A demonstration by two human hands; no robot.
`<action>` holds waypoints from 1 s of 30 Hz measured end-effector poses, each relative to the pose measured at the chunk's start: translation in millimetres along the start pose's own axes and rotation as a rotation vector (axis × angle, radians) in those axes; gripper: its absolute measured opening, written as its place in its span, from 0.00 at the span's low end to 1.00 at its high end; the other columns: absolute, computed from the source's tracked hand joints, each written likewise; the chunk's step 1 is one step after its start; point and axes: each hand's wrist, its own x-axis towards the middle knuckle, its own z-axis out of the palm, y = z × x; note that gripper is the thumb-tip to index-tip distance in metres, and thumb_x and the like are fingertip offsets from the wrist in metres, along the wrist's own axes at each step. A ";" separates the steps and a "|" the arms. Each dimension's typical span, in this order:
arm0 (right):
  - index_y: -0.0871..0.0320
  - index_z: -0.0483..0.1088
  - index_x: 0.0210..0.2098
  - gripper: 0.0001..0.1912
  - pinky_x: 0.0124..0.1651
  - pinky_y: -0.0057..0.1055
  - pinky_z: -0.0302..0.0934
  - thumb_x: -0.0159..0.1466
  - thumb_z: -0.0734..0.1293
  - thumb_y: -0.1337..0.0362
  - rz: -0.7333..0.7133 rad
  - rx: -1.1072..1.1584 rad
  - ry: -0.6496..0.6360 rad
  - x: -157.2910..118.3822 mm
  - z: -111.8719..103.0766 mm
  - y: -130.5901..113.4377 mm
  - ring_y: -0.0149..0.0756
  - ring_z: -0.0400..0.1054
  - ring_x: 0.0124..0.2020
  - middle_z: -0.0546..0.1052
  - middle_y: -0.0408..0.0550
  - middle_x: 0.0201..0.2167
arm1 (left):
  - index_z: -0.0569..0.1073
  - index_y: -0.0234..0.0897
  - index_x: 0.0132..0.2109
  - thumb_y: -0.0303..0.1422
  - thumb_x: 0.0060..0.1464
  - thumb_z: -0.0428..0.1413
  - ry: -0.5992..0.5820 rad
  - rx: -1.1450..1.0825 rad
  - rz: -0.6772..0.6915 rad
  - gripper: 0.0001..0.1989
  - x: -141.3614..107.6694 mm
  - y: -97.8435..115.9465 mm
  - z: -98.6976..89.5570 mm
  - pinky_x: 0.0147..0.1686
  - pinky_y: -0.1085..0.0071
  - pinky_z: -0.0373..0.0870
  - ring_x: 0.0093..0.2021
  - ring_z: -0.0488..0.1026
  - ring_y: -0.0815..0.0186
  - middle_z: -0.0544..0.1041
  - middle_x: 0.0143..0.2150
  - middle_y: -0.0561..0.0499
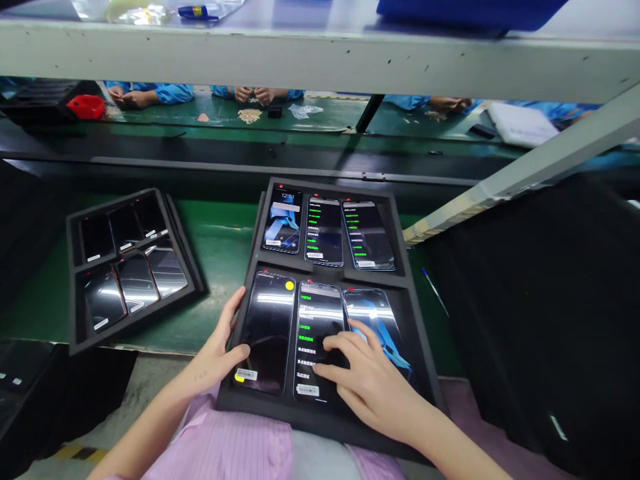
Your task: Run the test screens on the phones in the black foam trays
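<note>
- Tray (pixel 250 399) in front of me carries six phones (pixel 327 250), two rows of three, over the green surface (pixel 225 243).
- My left hand (pixel 224 347) grips its left rim, thumb on top, beside the dark-screened near-left phone (pixel 270 320).
- My right hand (pixel 367 380) is open, fingers loosely bent over the near-middle phone (pixel 320 317); whether a fingertip touches, I cannot tell.
- That phone lists green and white lines; I judge green done, white left.
- Rear-middle phone (pixel 325 227) and rear-right phone (pixel 370 230) show similar mixed lists, so presumably part done.
- Rear-left phone (pixel 283 227) shows a lock screen, near-right phone (pixel 393 343) blue wallpaper; progress there is unclear.
- The left-hand tray (pixel 135 323) holds six dark-screened phones, done or waiting, I cannot tell.
</note>
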 end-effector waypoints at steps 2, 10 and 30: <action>0.53 0.72 0.37 0.18 0.54 0.49 0.52 0.57 0.55 0.76 -0.005 -0.025 0.023 -1.7 -2.4 5.1 0.35 0.63 0.39 0.68 0.48 0.36 | 0.41 0.43 0.65 0.33 0.50 0.50 0.018 0.046 0.014 0.39 -1.4 -2.6 1.4 0.63 0.57 0.47 0.67 0.40 0.55 0.43 0.68 0.50; 0.53 0.74 0.37 0.19 0.53 0.48 0.49 0.59 0.53 0.73 0.271 -0.314 0.265 23.0 -24.6 93.8 0.40 0.60 0.43 0.67 0.49 0.37 | 0.54 0.45 0.62 0.35 0.60 0.44 0.211 0.659 0.341 0.24 29.6 15.2 4.2 0.61 0.47 0.46 0.66 0.44 0.52 0.43 0.68 0.46; 0.51 0.74 0.38 0.19 0.55 0.47 0.46 0.60 0.54 0.70 0.552 -0.468 0.379 51.6 -25.3 157.6 0.42 0.57 0.46 0.65 0.50 0.42 | 0.76 0.46 0.42 0.36 0.63 0.40 0.030 1.149 0.641 0.19 208.9 83.2 12.3 0.59 0.52 0.45 0.63 0.51 0.56 0.60 0.63 0.53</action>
